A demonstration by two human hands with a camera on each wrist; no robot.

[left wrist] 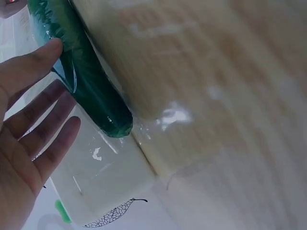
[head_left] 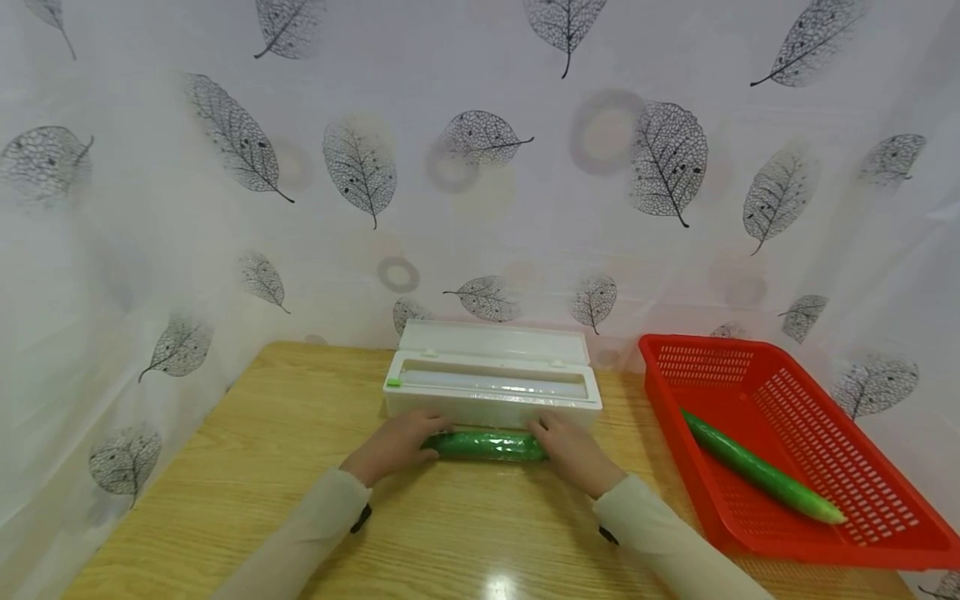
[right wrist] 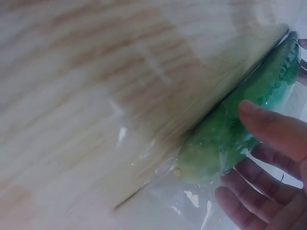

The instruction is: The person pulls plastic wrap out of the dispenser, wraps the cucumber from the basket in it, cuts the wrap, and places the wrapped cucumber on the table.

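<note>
A green cucumber wrapped in shiny clear cling film lies crosswise on the wooden table, just before a white film dispenser box. My left hand holds it near its left end, thumb on the near side and fingers behind. Near the other end my right hand grips it the same way. Loose clear film sticks out past the cucumber's pale tip in the right wrist view. In the left wrist view the cucumber's dark end extends beyond the fingers.
The dispenser's lid stands raised at the back, and a film roll shows inside. On the right a red plastic basket holds another cucumber. A leaf-patterned white sheet hangs behind the table.
</note>
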